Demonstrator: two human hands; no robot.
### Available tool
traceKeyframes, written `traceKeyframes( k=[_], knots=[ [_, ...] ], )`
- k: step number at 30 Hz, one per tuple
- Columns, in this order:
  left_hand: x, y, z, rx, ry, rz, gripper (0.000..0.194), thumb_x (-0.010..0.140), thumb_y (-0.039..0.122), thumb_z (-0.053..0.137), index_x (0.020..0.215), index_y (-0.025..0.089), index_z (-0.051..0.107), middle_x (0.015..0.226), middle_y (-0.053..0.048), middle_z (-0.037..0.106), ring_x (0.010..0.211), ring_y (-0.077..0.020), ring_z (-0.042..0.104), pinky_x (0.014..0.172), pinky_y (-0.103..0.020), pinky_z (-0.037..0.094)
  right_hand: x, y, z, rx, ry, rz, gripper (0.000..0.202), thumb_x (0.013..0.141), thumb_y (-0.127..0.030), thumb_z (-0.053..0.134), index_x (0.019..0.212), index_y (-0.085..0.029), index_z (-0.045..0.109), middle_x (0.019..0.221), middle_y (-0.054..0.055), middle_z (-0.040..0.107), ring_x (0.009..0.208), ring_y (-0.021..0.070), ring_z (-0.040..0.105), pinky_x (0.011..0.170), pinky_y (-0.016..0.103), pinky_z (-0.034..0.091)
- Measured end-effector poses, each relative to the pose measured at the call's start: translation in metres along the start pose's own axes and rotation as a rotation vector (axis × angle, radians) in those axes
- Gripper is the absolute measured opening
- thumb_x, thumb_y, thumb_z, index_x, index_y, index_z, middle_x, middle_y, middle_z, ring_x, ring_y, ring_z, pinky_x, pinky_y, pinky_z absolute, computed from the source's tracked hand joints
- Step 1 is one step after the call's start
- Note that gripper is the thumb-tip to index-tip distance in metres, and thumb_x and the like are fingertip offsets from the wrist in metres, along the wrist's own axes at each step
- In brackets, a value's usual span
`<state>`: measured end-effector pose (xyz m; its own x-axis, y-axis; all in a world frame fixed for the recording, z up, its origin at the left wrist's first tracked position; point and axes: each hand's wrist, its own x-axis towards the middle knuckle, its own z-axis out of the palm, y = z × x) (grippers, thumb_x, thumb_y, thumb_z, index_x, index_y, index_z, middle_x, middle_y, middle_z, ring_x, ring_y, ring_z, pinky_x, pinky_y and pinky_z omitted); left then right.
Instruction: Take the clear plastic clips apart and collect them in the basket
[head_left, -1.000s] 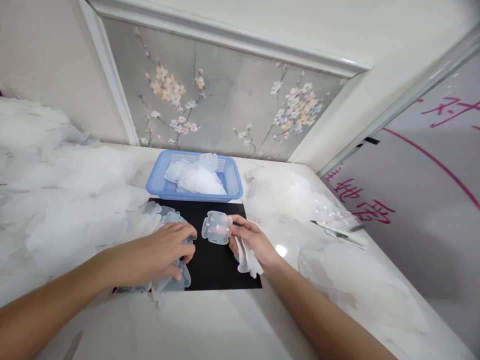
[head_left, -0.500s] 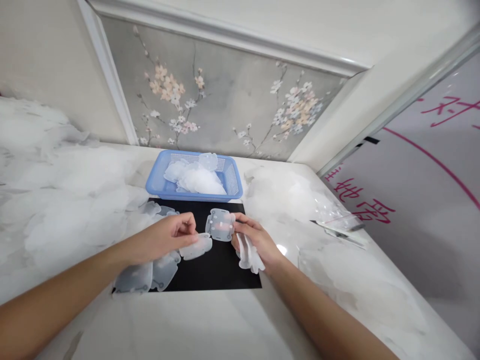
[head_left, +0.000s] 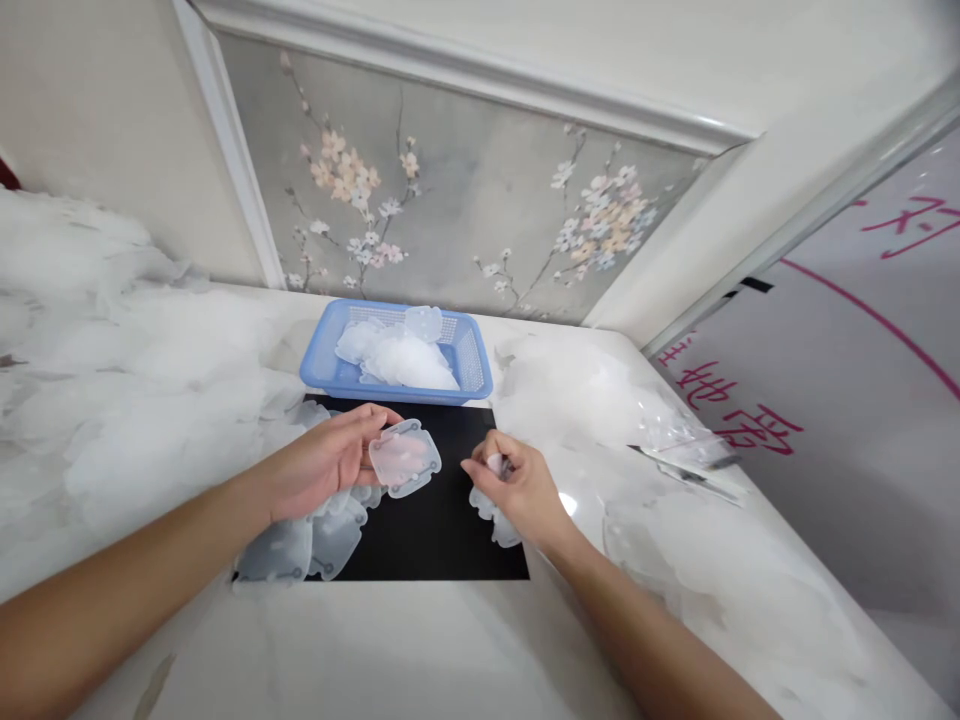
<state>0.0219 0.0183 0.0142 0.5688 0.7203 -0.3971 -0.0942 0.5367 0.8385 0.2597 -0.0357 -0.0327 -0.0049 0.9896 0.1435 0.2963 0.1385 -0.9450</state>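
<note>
My left hand holds a translucent plastic piece, squarish with notched edges, above a black mat. The fingers show through it from behind. My right hand is closed on several more translucent plastic pieces, which hang below its curled fingers over the mat's right side. Beneath my left hand, overlapping pieces of the same kind lie along the mat's left edge. A blue plastic basket with more such pieces in it stands just behind the mat.
A large heap of translucent pieces covers the left of the marbled table. Another heap lies at the right, beside a clear plastic bag. The wall and a whiteboard with pink writing bound the table.
My left hand has turned palm inward, its piece now raised and facing me. My right hand has drawn right, fingers curled; the single piece it held out is no longer extended. The view shifted slightly.
</note>
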Motion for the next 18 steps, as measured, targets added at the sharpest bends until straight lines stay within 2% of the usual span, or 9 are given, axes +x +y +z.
traceKeyframes(
  k=[2, 3, 5, 6, 8, 10, 12, 15, 18],
  knots=[
    [-0.001, 0.000, 0.001, -0.015, -0.034, 0.002, 0.025, 0.096, 0.043, 0.054, 0.099, 0.021, 0.065, 0.094, -0.005, 0.071, 0.090, -0.0217, 0.069, 0.084, -0.039, 0.057, -0.002, 0.001, 0.002, -0.114, -0.020, -0.156, 0.009, 0.081, -0.019, 0.062, 0.078, -0.024, 0.054, 0.082, 0.001, 0.058, 0.068, 0.0159, 0.055, 0.064, 0.032, 0.049],
    [-0.001, 0.000, 0.001, -0.023, -0.051, 0.000, 0.026, 0.097, 0.043, 0.051, 0.100, 0.021, 0.065, 0.093, -0.005, 0.071, 0.089, -0.0210, 0.069, 0.084, -0.038, 0.057, -0.003, 0.002, 0.003, -0.153, -0.033, -0.236, 0.014, 0.081, -0.016, 0.060, 0.092, -0.025, 0.059, 0.097, 0.004, 0.061, 0.072, 0.0161, 0.058, 0.069, 0.034, 0.052],
    [-0.003, 0.000, 0.003, -0.035, -0.084, -0.008, 0.027, 0.098, 0.043, 0.049, 0.100, 0.021, 0.065, 0.094, -0.006, 0.072, 0.090, -0.0206, 0.070, 0.086, -0.037, 0.056, -0.005, 0.003, 0.006, -0.192, -0.076, -0.353, 0.035, 0.085, -0.014, 0.058, 0.117, -0.028, 0.059, 0.128, 0.010, 0.056, 0.074, 0.0143, 0.061, 0.076, 0.037, 0.055],
    [-0.003, 0.000, 0.004, -0.035, -0.096, -0.011, 0.027, 0.098, 0.044, 0.049, 0.100, 0.021, 0.065, 0.095, -0.006, 0.072, 0.092, -0.0210, 0.070, 0.088, -0.038, 0.056, -0.006, 0.003, 0.008, -0.199, -0.099, -0.387, 0.037, 0.087, -0.015, 0.056, 0.122, -0.029, 0.059, 0.138, 0.011, 0.051, 0.071, 0.0129, 0.060, 0.076, 0.037, 0.056],
    [-0.005, 0.000, 0.006, -0.007, -0.099, -0.017, 0.028, 0.096, 0.046, 0.050, 0.104, 0.022, 0.063, 0.099, -0.007, 0.073, 0.097, -0.0223, 0.070, 0.092, -0.039, 0.054, -0.008, 0.000, 0.010, -0.181, -0.138, -0.417, 0.029, 0.091, -0.019, 0.055, 0.116, -0.030, 0.064, 0.146, 0.011, 0.048, 0.070, 0.0126, 0.060, 0.074, 0.036, 0.056],
    [-0.007, 0.000, 0.007, 0.121, -0.062, -0.010, 0.030, 0.095, 0.047, 0.051, 0.112, 0.024, 0.061, 0.106, -0.006, 0.072, 0.101, -0.0230, 0.070, 0.096, -0.041, 0.052, -0.009, -0.004, 0.012, -0.087, -0.153, -0.331, 0.015, 0.094, -0.028, 0.056, 0.101, -0.026, 0.069, 0.132, 0.010, 0.062, 0.070, 0.0142, 0.061, 0.071, 0.035, 0.055],
    [-0.008, 0.001, 0.004, 0.402, 0.011, 0.073, 0.032, 0.095, 0.047, 0.051, 0.119, 0.027, 0.058, 0.116, -0.006, 0.070, 0.106, -0.0240, 0.068, 0.099, -0.043, 0.050, -0.009, -0.008, 0.011, 0.086, -0.136, -0.111, 0.019, 0.093, -0.041, 0.059, 0.089, -0.023, 0.066, 0.100, 0.007, 0.073, 0.063, 0.0140, 0.060, 0.061, 0.030, 0.052],
    [-0.009, 0.005, -0.006, 0.990, 0.064, 0.332, 0.029, 0.095, 0.040, 0.051, 0.118, 0.028, 0.064, 0.129, -0.007, 0.066, 0.119, -0.0279, 0.061, 0.106, -0.046, 0.043, -0.006, -0.011, 0.010, 0.378, -0.136, 0.227, 0.034, 0.084, -0.055, 0.066, 0.087, -0.022, 0.061, 0.062, -0.003, 0.063, 0.046, 0.0094, 0.048, 0.045, 0.021, 0.039],
    [-0.009, 0.007, -0.021, 1.358, -0.069, 0.444, 0.026, 0.092, 0.032, 0.055, 0.113, 0.030, 0.070, 0.130, -0.005, 0.067, 0.128, -0.0299, 0.053, 0.109, -0.045, 0.037, -0.003, -0.008, 0.009, 0.570, -0.186, 0.382, 0.041, 0.077, -0.055, 0.074, 0.097, -0.021, 0.063, 0.055, -0.006, 0.057, 0.042, 0.0070, 0.041, 0.040, 0.019, 0.031]
  ],
)
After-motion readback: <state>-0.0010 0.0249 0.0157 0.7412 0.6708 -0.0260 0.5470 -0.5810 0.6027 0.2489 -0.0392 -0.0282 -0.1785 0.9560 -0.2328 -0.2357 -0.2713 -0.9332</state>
